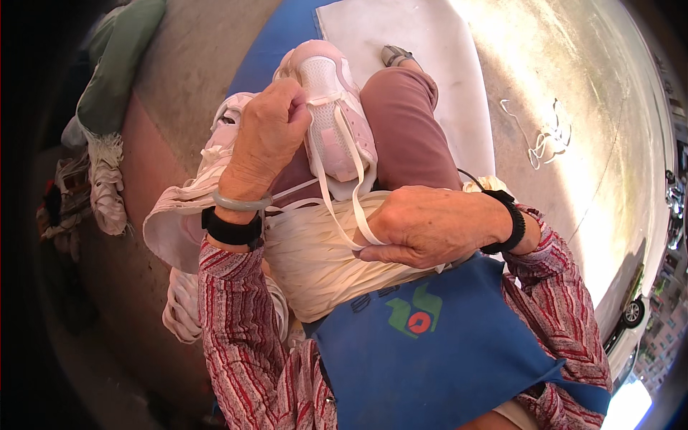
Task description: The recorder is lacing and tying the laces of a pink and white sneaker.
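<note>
A pink and white sneaker (340, 147) rests on my lap between my knees. A flat cream shoelace (345, 132) crosses its mesh front and hangs in two strands toward me. My left hand (269, 125) is closed in a pinch at the sneaker's left side, where the lace comes out. Lower and to the right, my right hand (430, 222) is closed on the two hanging strands, its thumb pressed over them. Beneath it, a thick bundle of cream laces (304, 265) lies across my lap. The fingertips of my left hand are partly hidden.
Another pink and white shoe (228, 118) sits left of my left wrist, with loose laces (188, 201) nearby. A blue apron (430, 358) covers my front. Loose laces (548, 143) lie on the floor at right. A green cloth bundle (118, 64) stands far left; a white sheet (430, 64) lies ahead.
</note>
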Motion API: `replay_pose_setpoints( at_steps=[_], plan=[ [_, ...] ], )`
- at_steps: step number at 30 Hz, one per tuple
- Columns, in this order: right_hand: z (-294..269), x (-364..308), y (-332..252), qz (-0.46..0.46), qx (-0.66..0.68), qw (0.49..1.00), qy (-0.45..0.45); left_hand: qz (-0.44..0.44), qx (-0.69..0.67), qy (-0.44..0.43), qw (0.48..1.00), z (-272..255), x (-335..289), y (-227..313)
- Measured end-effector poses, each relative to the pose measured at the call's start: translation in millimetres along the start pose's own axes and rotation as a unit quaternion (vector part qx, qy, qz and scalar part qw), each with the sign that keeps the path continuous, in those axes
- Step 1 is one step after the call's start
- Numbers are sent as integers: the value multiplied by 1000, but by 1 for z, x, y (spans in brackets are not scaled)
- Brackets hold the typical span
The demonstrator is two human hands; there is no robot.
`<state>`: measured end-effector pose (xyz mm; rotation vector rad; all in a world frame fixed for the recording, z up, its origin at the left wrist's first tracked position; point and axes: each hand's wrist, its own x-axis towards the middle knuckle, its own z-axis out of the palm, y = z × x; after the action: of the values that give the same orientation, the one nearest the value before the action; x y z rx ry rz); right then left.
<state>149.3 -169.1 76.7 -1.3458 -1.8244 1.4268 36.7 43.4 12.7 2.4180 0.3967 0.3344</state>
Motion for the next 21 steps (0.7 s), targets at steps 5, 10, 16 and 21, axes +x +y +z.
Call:
replay_pose_setpoints(
  at_steps=[5, 10, 16, 21],
  plan=[
    [9, 6, 5, -6, -27, 1000, 2, -74, 54, 224, 970, -22, 7, -7],
    [4, 4, 11, -23, 25, 999, 11, -221, -209, 89, 949, -21, -11, 5],
    [8, 0, 9, -8, 44, 999, 4, -296, -318, -44, 900, -10, -7, 3],
    [9, 0, 11, -4, 26, 1000, 9, -323, -494, -103, 801, -11, -5, -29]
  ],
)
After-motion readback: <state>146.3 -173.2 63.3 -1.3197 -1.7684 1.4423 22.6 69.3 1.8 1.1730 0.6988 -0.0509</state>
